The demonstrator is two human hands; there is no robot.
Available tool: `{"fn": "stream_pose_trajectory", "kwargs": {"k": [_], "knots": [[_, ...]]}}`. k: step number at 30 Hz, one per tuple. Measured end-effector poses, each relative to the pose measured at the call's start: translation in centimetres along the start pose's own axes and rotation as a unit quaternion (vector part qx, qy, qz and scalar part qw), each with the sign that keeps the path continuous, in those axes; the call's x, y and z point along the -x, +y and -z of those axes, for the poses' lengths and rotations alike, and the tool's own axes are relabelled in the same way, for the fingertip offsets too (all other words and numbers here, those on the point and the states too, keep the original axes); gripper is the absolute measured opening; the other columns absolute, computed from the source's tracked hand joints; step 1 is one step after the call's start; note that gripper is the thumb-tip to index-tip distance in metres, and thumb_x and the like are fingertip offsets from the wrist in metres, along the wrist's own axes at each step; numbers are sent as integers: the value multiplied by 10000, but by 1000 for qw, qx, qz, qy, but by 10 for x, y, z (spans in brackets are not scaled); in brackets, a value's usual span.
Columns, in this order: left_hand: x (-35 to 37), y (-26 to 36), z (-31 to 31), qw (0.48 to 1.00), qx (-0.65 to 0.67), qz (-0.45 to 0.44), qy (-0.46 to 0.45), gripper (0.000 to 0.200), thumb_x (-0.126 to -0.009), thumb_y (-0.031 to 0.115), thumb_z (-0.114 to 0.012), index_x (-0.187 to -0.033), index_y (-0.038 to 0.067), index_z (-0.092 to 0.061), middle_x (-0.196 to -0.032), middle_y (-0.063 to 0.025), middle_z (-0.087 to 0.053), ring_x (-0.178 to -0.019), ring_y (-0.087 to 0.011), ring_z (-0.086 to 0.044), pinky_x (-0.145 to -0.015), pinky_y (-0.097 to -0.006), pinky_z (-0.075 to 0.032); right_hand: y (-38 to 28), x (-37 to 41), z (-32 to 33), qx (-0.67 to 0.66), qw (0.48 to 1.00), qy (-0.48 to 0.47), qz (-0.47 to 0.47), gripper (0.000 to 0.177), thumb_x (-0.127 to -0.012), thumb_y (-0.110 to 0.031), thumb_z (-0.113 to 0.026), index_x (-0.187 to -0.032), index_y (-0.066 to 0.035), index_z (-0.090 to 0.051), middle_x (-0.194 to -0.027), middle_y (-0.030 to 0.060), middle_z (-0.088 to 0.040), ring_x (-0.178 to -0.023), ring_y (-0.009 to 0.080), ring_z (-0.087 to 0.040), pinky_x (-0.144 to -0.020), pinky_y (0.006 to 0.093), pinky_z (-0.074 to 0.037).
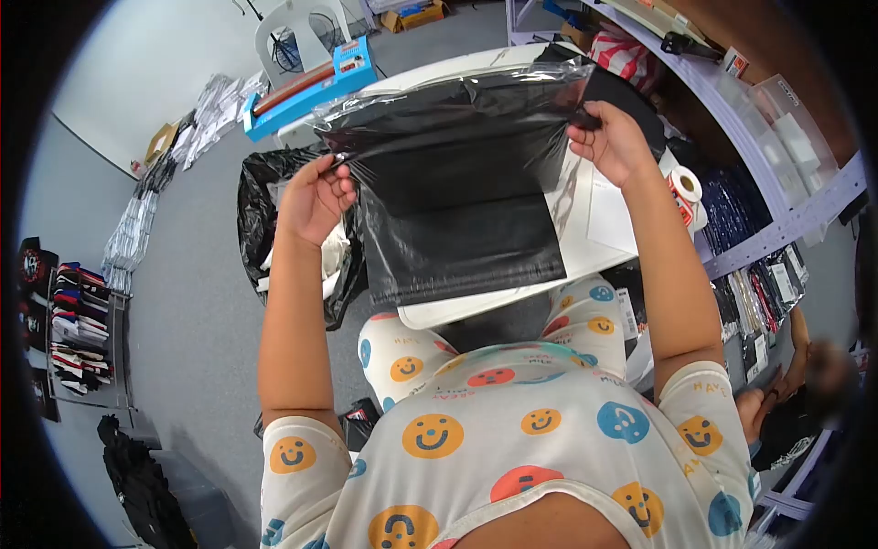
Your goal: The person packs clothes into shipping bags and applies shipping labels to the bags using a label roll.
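Between my hands, over the white table (425, 316), a clear plastic bag (572, 215) is stretched with a folded black garment (462, 183) that looks to be inside it. My left hand (315, 201) pinches the bag's left edge between thumb and fingers. On the opposite side, my right hand (613, 145) grips the right edge near the upper corner. The plastic is pulled taut and wrinkled near both hands. White paper (611, 215) lies on the table below my right hand.
A blue heat sealer (311, 87) sits on the table's far left. A black bin bag (261, 206) with white scraps stands left of the table. Label rolls (686, 188) are on the right, beside a purple shelf (777, 220). Another person's hand (754, 407) shows at lower right.
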State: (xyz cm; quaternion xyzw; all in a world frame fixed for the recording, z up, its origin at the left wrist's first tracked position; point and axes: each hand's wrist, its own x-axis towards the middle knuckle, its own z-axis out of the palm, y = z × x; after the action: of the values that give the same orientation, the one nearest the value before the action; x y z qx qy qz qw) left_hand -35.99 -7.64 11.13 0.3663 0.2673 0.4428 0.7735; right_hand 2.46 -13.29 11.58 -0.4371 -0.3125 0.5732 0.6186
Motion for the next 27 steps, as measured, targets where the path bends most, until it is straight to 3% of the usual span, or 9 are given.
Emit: {"fn": "stream_pose_trajectory", "kwargs": {"k": [11, 12, 13, 15, 18, 19, 21, 25, 27], "knots": [[-25, 76, -53, 989, -37, -131, -60, 140, -881, 117, -436, -819, 37, -532, -739, -29, -589, -621, -125, -566, -597, -286, -506, -84, -18, -21, -20, 989, -80, 122, 134, -832, -124, -487, -904, -11, -482, -835, 103, -595, -736, 208, -638, -584, 299, -549], [-24, 86, -59, 987, -16, -139, -81, 129, -866, 109, -451, -818, 16, -527, -754, -69, -592, -645, -164, -573, -608, -300, -500, -96, -15, -26, -35, 985, -111, 126, 121, -837, -117, -480, -902, -16, -493, -838, 104, -594, -773, 211, -636, -586, 296, -550], [-25, 94, -64, 984, -19, -155, -87, 127, -864, 105, -452, -820, 12, -526, -766, -77, -590, -657, -173, -570, -614, -305, -495, -100, -10, -33, -26, 978, -82, 189, 132, -833, -123, -512, -903, -12, -522, -828, 92, -605, -730, 174, -628, -580, 256, -543], [-25, 113, -75, 973, -27, -194, -122, 121, -862, 99, -454, -826, 6, -522, -788, -83, -588, -684, -185, -567, -648, -327, -489, -127, -27, -22, -10, 971, -120, 208, 145, -842, -122, -506, -925, -3, -518, -850, 102, -603, -797, 176, -616, -649, 286, -544], [-18, 148, -93, 951, -24, -227, -210, 118, -859, 93, -449, -845, 1, -522, -828, -85, -586, -755, -201, -558, -733, -361, -468, -158, -11, -48, -49, 958, -122, 256, 163, -847, -155, -426, -862, -29, -528, -790, 95, -606, -747, 190, -617, -605, 307, -520], [-12, 160, -99, 947, -31, -202, -249, 118, -859, 86, -445, -861, 3, -528, -839, -85, -586, -783, -211, -563, -761, -368, -461, -166, 9, -67, -47, 957, -86, 273, 141, -838, -151, -455, -842, -25, -519, -736, 88, -596, -677, 173, -617, -498, 261, -525], [-9, 187, -99, 940, -50, -246, -231, 156, -875, 78, -420, -890, -44, -516, -855, -112, -566, -807, -216, -537, -801, -369, -445, -178, 21, -82, -14, 937, -92, 336, 149, -846, -148, -442, -846, -26, -526, -747, 76, -603, -706, 177, -620, -558, 290, -537], [24, 201, -129, 896, -77, -236, -369, 189, -866, 49, -384, -953, -80, -492, -895, -161, -551, -864, -258, -524, -891, -413, -382, -197, 43, -96, 33, 886, -185, 424, 158, -864, -130, -414, -866, -26, -533, -827, 79, -611, -772, 178, -620, -625, 306, -537], [33, 211, -130, 898, -71, -293, -320, 202, -868, 55, -377, -967, -86, -483, -920, -175, -547, -870, -269, -520, -918, -431, -368, -209, 42, -105, 64, 874, -174, 450, 175, -876, -128, -394, -877, -26, -537, -860, 83, -612, -816, 177, -616, -654, 304, -531]]}}
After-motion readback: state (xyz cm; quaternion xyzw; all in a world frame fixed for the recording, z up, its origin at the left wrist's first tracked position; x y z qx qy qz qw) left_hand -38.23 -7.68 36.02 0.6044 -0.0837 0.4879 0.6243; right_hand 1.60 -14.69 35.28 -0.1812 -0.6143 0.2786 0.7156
